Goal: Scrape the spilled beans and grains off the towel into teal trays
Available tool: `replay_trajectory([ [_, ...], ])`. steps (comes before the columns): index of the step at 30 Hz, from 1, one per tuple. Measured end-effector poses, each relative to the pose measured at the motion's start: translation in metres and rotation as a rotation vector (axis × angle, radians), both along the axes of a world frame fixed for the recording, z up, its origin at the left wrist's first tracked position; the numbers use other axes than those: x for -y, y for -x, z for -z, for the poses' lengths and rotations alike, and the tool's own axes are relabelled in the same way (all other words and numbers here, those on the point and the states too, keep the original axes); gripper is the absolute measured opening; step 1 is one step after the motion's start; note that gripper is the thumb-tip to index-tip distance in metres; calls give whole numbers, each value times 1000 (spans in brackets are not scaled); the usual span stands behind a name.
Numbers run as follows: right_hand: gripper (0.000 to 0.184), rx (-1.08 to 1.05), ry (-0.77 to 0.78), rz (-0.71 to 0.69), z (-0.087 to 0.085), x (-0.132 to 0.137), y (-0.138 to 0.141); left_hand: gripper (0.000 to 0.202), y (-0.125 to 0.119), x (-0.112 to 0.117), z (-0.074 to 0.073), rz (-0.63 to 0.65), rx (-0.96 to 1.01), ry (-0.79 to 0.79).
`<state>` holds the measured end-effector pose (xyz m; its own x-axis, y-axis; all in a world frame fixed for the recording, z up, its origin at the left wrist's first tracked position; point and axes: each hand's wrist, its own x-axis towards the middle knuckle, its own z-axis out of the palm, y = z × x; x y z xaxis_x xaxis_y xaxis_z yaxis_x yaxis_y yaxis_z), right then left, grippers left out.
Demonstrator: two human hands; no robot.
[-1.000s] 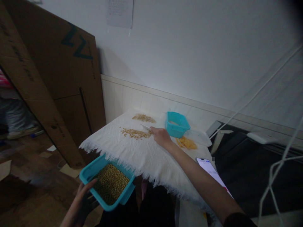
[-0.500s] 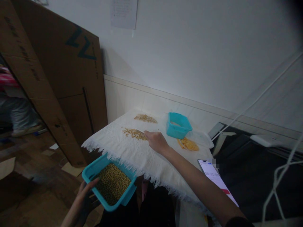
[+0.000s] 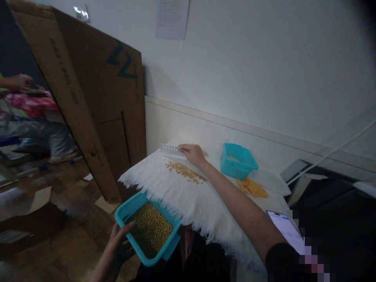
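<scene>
My left hand grips the near corner of a teal tray filled with soybeans, held below the table's front edge. My right hand reaches across the table and is closed on a white comb-like scraper that sticks out to the left at the far left of the cloth. A strip of loose soybeans lies on the white fringed cloth just in front of that hand. Another small heap of beans is mostly hidden behind my right hand.
A second teal tray stands at the back of the table, yellow pieces beside it. A lit phone lies at the right. A big cardboard sheet leans on the wall at left; another person's hand shows beyond it.
My right hand has moved the scraper from the near strip of beans up and left, to the far-left edge of the cloth. The head view shifted left. The bean tray stays in my left hand.
</scene>
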<state>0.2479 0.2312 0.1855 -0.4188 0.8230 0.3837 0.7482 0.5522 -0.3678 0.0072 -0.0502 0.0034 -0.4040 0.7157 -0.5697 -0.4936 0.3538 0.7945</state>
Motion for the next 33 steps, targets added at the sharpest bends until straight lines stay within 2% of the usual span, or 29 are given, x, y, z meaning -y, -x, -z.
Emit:
replay_trajectory([
  [3,29,-27,61,-33,11,-15,12,75,5,-5,8,-39,12,31],
  [7,30,-52,106,-112,26,-21,4,74,6,-4,8,-37,4,35],
  [12,35,-81,137,-165,33,-12,-19,73,2,1,3,-8,11,4],
  [16,35,-67,125,-157,29,5,-36,77,2,1,1,-1,6,23],
  [18,36,-64,71,-96,22,13,-48,78,2,1,-1,0,-9,24],
  [21,36,-20,-44,74,8,23,-75,74,1,2,-3,15,-22,-14],
  [25,42,204,-79,305,-3,31,-108,75,1,1,-1,21,-28,-14],
  [28,44,355,-20,394,1,34,-118,81,0,-3,-2,10,-36,25],
  [33,45,456,30,421,16,36,-116,79,-2,-5,-4,27,-37,40],
])
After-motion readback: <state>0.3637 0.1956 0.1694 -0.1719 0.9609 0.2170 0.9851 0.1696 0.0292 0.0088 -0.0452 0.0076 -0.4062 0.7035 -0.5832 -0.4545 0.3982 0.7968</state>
